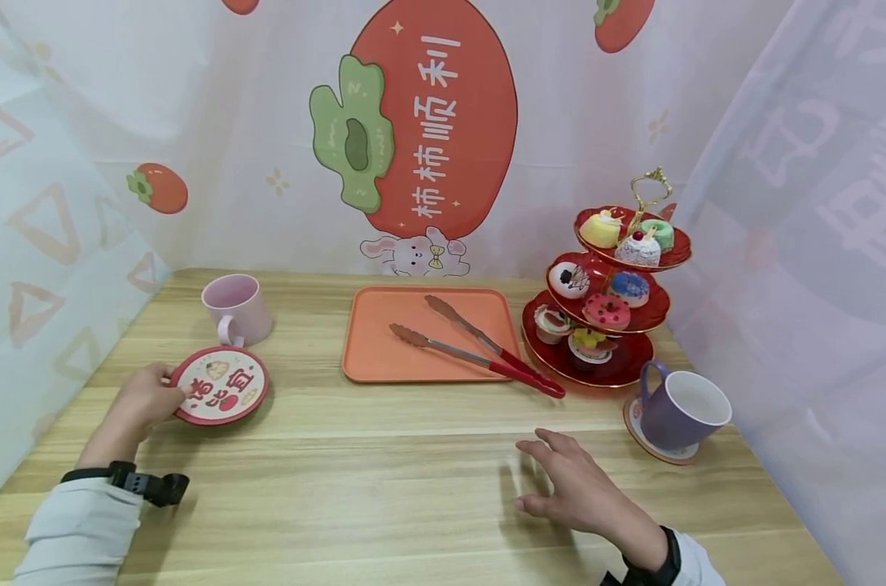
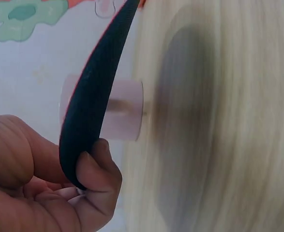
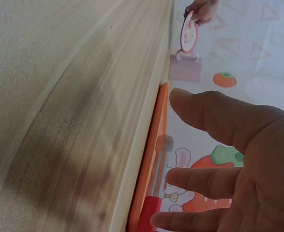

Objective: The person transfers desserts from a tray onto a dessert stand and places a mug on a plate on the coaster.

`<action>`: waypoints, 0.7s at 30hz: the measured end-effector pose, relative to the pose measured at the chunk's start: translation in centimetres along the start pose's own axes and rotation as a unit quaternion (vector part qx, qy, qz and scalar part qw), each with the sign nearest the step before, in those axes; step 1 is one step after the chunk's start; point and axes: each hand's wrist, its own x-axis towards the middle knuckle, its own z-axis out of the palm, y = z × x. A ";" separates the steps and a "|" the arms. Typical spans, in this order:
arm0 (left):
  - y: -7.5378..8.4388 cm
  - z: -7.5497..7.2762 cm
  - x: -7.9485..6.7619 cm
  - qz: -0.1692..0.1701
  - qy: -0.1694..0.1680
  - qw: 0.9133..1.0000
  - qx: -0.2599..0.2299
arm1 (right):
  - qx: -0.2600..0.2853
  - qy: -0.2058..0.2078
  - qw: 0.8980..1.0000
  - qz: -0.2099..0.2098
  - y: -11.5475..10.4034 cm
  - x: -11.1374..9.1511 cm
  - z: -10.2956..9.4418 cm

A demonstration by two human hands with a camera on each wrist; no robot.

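Between thumb and fingers, my left hand (image 1: pixel 144 400) pinches the left edge of a round red-rimmed coaster (image 1: pixel 221 386) with printed characters. In the left wrist view the coaster's dark underside (image 2: pixel 94 87) shows, raised above the tabletop with its shadow below. Just behind it stands a pink mug (image 1: pixel 238 308), its handle toward me. My right hand (image 1: pixel 571 486) hovers over the front right of the table, fingers spread and holding nothing. Nearest to it are the red-handled tongs (image 1: pixel 512 370) and a purple mug (image 1: pixel 681 411) on another round coaster (image 1: pixel 637 423).
An orange tray (image 1: pixel 370 346) lies at the back middle with the tongs across it, their handles past its front right corner. Right of it rises a three-tier red stand (image 1: pixel 633 370) bearing several small cakes and donuts. Printed cloth (image 1: pixel 267 98) hangs behind and at both sides.
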 end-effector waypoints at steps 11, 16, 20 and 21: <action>2.3 1.9 -0.4 0.041 -0.050 0.996 -0.059 | 0.012 -0.003 1.000 0.003 0.1 0.0 0.1; 3.4 3.1 -0.7 0.055 -0.083 0.991 -0.095 | 0.024 -0.019 0.999 0.015 0.2 0.0 0.1; 4.2 4.2 -1.0 0.065 -0.101 0.985 -0.124 | 0.025 -0.017 0.999 0.014 0.2 0.0 0.1; 4.4 4.4 -1.1 0.068 -0.105 0.983 -0.133 | 0.024 -0.015 1.000 0.012 0.2 0.0 0.1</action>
